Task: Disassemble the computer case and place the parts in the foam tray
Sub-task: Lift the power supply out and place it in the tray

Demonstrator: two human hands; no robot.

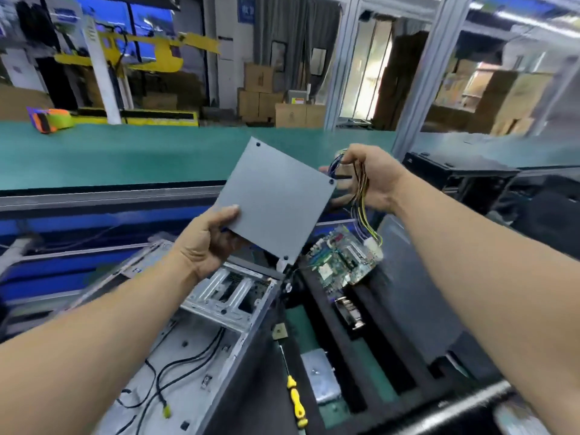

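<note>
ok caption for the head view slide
Left hand holds a grey box, right hand gathers its wires above the open case.

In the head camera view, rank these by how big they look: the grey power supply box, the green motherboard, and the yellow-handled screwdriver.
1. grey power supply box, though it is held up nearer the camera
2. green motherboard
3. yellow-handled screwdriver, long but thin
</note>
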